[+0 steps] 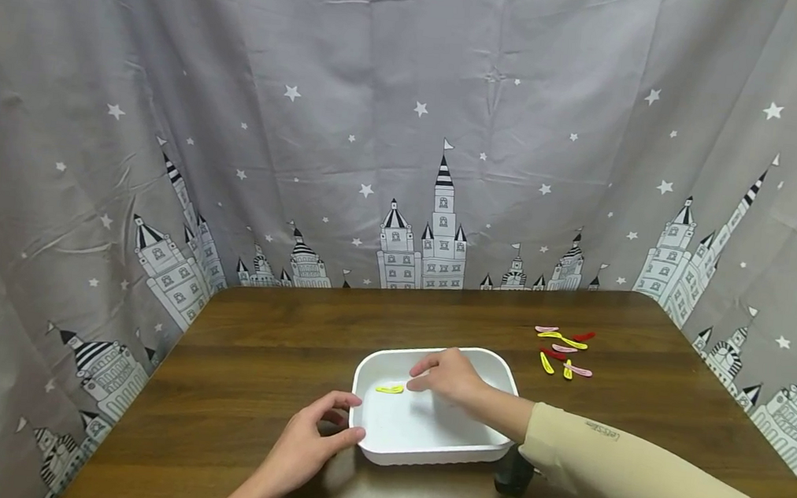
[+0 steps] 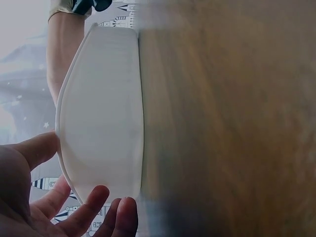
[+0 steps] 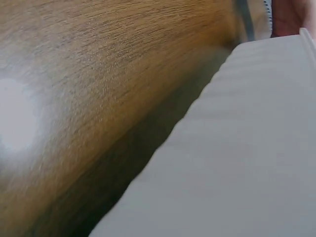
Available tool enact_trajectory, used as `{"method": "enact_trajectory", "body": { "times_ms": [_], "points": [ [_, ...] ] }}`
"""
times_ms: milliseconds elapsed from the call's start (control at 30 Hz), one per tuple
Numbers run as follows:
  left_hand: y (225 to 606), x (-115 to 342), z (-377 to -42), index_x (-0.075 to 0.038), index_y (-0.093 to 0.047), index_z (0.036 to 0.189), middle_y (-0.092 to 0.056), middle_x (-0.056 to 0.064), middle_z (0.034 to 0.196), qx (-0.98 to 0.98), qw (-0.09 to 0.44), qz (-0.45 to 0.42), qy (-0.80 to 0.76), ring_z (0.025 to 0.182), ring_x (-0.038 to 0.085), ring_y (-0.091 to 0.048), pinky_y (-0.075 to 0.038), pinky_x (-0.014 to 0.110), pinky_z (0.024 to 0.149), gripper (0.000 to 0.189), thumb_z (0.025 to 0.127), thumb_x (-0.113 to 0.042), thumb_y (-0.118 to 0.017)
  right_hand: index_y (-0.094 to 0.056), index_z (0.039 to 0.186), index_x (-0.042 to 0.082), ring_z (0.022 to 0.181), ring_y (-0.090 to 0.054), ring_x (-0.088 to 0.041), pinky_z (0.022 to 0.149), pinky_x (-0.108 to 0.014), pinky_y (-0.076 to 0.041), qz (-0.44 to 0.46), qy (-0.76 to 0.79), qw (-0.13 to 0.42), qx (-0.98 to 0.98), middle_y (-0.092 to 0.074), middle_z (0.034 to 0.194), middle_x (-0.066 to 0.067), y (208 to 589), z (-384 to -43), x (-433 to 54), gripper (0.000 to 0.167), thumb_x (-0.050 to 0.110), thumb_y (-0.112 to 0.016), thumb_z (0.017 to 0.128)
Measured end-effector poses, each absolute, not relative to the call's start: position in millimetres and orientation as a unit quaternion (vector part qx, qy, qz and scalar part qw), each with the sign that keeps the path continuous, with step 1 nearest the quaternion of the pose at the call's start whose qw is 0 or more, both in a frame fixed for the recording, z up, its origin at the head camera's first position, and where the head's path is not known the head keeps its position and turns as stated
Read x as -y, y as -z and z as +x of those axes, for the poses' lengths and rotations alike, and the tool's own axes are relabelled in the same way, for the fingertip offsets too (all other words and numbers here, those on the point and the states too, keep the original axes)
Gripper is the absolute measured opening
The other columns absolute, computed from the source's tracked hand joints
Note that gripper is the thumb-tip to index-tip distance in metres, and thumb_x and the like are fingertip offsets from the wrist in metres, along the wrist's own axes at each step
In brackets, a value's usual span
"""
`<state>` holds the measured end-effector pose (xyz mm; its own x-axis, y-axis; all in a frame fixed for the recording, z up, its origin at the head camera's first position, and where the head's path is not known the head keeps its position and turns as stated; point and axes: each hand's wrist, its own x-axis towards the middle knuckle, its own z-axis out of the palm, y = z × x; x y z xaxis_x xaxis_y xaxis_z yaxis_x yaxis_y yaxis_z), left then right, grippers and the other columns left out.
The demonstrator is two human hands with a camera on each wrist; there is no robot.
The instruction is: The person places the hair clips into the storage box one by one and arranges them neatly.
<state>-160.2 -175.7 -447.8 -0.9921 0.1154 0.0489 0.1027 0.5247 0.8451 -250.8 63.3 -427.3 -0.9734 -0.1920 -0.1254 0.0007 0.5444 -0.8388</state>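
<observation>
A white plastic tray with rounded corners stands on the table. Inside it, toward the left, lies a yellow hair clip. My left hand holds the tray's left end, thumb and forefinger at the rim; the left wrist view shows the other fingers bent beside the tray wall. Over the tray's inside is my right hand, thumb and fingers spread apart just right of the clip, nothing between them. The right wrist view has mostly the tray's outer wall, with the right fingers out of sight.
Right of the tray lies a loose group of several more hair clips, among them a yellow clip, a pink clip and a red clip. The brown wooden table ends at a grey castle-print curtain.
</observation>
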Motion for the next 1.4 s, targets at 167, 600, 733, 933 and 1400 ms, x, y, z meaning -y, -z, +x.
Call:
{"method": "enact_trajectory", "body": {
  "times_ms": [167,600,733,933,1400],
  "points": [
    [448,175,-162,-0.021,-0.069,0.115,-0.069,0.002,0.099,-0.871,0.004,0.065,-0.486,0.095,0.016,-0.062,-0.045,0.03,0.079,0.036,0.083,-0.031,-0.083,-0.078,0.096,0.01,0.048,-0.03,-0.011,0.043,-0.024,-0.025,-0.026,0.497,0.119,-0.859,-0.07,0.098,-0.005,422,-251,-75,0.018,0.015,-0.082,0.079],
    [449,175,-164,-0.02,-0.069,0.114,-0.069,0.002,0.1,-0.863,0.001,0.069,-0.501,0.096,0.018,-0.062,-0.046,0.028,0.078,0.036,0.083,-0.029,-0.083,-0.078,0.099,0.013,0.043,-0.025,-0.012,0.043,-0.025,-0.022,-0.009,0.504,0.112,-0.857,-0.069,0.095,-0.004,406,-249,-99,0.018,0.02,-0.082,0.083],
    [451,176,-162,-0.018,-0.068,0.114,-0.068,0.004,0.1,-0.859,0.007,0.069,-0.507,0.096,0.019,-0.062,-0.046,0.026,0.077,0.036,0.083,-0.028,-0.084,-0.078,0.103,0.011,0.043,-0.025,-0.014,0.043,-0.025,-0.023,-0.006,0.509,0.111,-0.854,-0.068,0.087,-0.003,402,-248,-106,0.021,0.021,-0.081,0.084],
    [453,177,-162,-0.017,-0.068,0.115,-0.068,0.003,0.102,-0.857,0.009,0.066,-0.511,0.098,0.021,-0.061,-0.047,0.027,0.076,0.037,0.083,-0.028,-0.083,-0.076,0.109,0.011,0.042,-0.026,-0.014,0.043,-0.025,-0.024,-0.002,0.524,0.105,-0.845,-0.044,0.063,0.0,391,-249,-123,0.026,0.021,-0.08,0.086],
    [452,178,-163,-0.018,-0.068,0.114,-0.069,0.004,0.099,-0.858,0.003,0.073,-0.509,0.096,0.02,-0.063,-0.047,0.026,0.076,0.037,0.083,-0.029,-0.083,-0.072,0.115,0.008,0.041,-0.03,-0.014,0.043,-0.027,-0.025,-0.026,0.538,0.063,-0.84,-0.035,0.051,0.004,370,-255,-183,0.033,0.026,-0.077,0.088]
  ]
}}
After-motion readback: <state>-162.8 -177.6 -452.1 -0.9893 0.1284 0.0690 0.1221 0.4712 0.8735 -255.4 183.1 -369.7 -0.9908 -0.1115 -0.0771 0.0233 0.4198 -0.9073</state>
